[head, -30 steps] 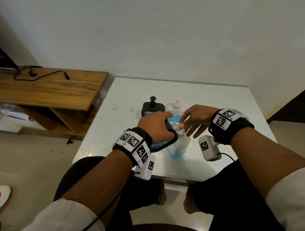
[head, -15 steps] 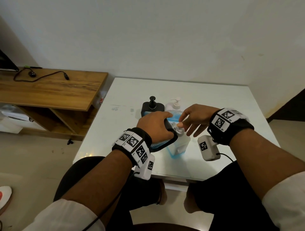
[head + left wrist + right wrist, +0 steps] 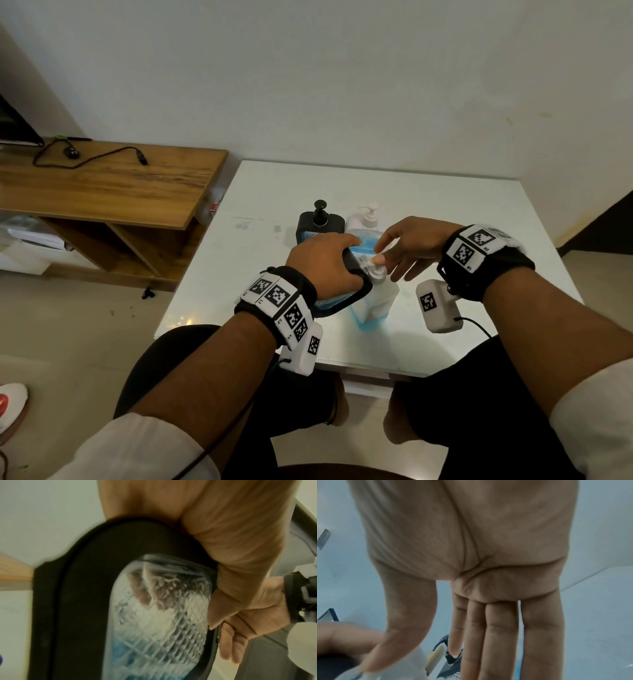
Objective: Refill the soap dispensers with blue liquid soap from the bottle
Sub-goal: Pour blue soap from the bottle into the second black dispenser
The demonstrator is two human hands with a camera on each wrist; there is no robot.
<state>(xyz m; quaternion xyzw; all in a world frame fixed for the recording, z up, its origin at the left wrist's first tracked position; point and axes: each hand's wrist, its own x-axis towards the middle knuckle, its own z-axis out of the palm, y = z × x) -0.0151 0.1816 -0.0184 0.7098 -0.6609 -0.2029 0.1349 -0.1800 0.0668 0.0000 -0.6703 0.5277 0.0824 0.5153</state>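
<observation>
Left fingers: the left hand [image 3: 325, 263] is wrapped over the black-framed dispenser [image 3: 346, 298], which is gripped and tipped on its side; in the left wrist view the fingers [image 3: 228, 645] are seen curled round its black edge, with blue soap pooled low behind the diamond-patterned clear window [image 3: 159, 622].
Right fingers: on the right hand [image 3: 414, 243] the thumb and forefinger are closed on a small white piece at the neck of the clear bottle [image 3: 376, 301]; the other three fingers [image 3: 501, 635] are held straight and spread clear. Whether the piece is the tipped dispenser's spout or the bottle's cap cannot be told.
Clear bottle: it is stood upright on the table [image 3: 445, 212], just beside and partly under the tipped dispenser, with blue liquid seen at its base.
Count: two hands, three black or white pump vessels and one clear bottle are counted; a black pump dispenser [image 3: 320, 219] and a white pump bottle [image 3: 366, 216] are stood side by side just behind the hands.
Edges and room: the work is done near the table's front edge; bare white surface is left behind the pumps and to both sides.
Surroundings: a wooden shelf unit [image 3: 102, 185] with a black cable [image 3: 102, 157] is set to the left, close to the table.
</observation>
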